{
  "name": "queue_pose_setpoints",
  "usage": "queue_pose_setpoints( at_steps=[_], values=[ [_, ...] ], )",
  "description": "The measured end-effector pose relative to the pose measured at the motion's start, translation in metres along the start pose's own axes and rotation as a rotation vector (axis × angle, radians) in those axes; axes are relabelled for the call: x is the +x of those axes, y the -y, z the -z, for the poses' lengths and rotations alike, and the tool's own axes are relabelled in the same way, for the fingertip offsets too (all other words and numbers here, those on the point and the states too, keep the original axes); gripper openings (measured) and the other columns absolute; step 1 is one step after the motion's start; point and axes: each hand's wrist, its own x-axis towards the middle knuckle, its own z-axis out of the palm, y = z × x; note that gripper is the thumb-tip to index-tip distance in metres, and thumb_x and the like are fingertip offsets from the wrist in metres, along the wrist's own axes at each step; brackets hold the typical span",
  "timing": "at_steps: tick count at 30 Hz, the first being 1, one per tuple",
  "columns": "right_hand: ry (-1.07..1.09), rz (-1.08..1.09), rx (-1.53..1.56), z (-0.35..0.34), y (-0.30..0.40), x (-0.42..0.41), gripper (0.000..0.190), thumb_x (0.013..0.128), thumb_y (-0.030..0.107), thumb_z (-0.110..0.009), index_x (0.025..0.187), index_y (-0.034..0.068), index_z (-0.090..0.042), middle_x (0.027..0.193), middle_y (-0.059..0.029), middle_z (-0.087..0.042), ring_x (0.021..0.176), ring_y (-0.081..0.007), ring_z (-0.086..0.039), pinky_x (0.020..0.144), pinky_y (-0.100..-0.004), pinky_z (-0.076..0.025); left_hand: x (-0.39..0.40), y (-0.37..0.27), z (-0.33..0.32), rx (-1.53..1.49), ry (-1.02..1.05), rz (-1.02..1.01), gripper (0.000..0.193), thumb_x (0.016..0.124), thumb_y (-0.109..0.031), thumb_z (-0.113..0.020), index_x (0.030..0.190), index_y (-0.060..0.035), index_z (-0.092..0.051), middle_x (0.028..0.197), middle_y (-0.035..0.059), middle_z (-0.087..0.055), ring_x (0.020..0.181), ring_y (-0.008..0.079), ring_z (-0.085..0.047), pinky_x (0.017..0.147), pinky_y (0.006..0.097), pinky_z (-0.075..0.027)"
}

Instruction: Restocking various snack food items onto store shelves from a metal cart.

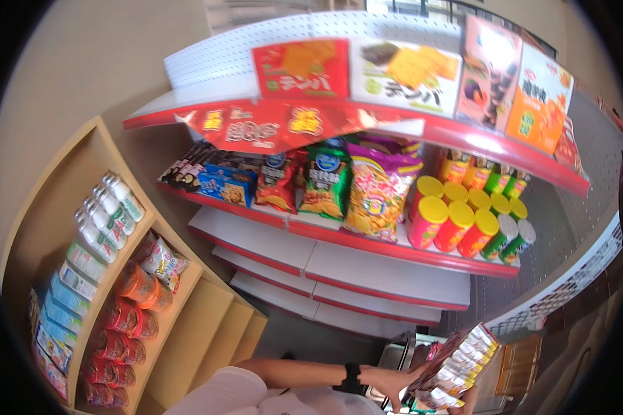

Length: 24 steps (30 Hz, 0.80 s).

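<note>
At the lower right I hold an open display box of small wrapped packets (459, 363), dark red outside, with silver and yellow wrappers showing. It is tilted. My left hand (392, 385), below a black wristband (351, 377), grips the box's left side. Only part of my right hand (469, 400) shows, holding the box from its lower right. Beneath and behind the box is a basket or cart (394, 355) with a few packages in it, mostly hidden by my hands.
Ahead, a red-edged white shelf (353, 254) bears chip bags (324, 181), yellow-lidded canisters (428, 220) and blue packs (227, 184). Snack boxes (405, 75) stand on top. At left, a wooden shelf (150, 220) holds white bottles (109, 218), cartons (67, 295) and noodle cups (122, 316).
</note>
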Motion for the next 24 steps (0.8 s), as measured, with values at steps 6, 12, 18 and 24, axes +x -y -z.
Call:
queue_pose_setpoints(
  at_steps=[6,12,18,24],
  values=[
    [0.125,-0.072,-0.067,-0.146,0.008,-0.003,0.041,0.102,0.028,-0.051,0.135,0.003,-0.051,0.123,-0.0107,-0.064,0.104,-0.0233,-0.066,0.087,-0.0363,-0.057,-0.085,-0.085,0.006,0.128,-0.559,-0.248,0.115,0.074,-0.035,-0.084,0.156,-0.0027,-0.011,0.160,0.0210,-0.017,0.149,0.0392,-0.016,0.122,0.0497,-0.013],
    [0.093,-0.102,-0.231,-0.298,0.011,-0.042,0.046,0.106,0.037,-0.039,0.134,0.003,-0.051,0.122,-0.0117,-0.064,0.100,-0.0264,-0.066,0.087,-0.0396,-0.057,-0.193,-0.192,0.020,0.261,-0.709,-0.066,0.123,0.069,-0.029,-0.090,0.156,-0.0020,-0.007,0.156,0.0234,-0.024,0.142,0.0342,-0.031,0.113,0.0392,-0.033],
    [0.546,-0.079,-0.277,-0.495,0.054,-0.072,0.046,0.097,0.014,-0.062,0.136,-0.003,-0.046,0.132,-0.0169,-0.059,0.117,-0.0299,-0.062,0.097,-0.0456,-0.055,-0.323,-0.294,0.048,0.456,-0.912,0.126,0.125,0.078,-0.035,-0.084,0.157,-0.0031,0.006,0.153,0.0294,-0.032,0.134,0.0376,-0.048,0.105,0.0412,-0.046],
    [0.907,0.037,-0.375,-0.669,0.107,-0.065,0.043,0.102,0.023,-0.049,0.139,0.000,-0.047,0.133,-0.0147,-0.060,0.118,-0.0242,-0.063,0.099,-0.0410,-0.053,-0.397,-0.389,0.114,0.513,-1.095,-0.049,0.095,0.069,-0.027,-0.092,0.144,0.0029,-0.041,0.121,0.0140,-0.067,0.109,0.0194,-0.065,0.091,0.0344,-0.055]
  ],
)
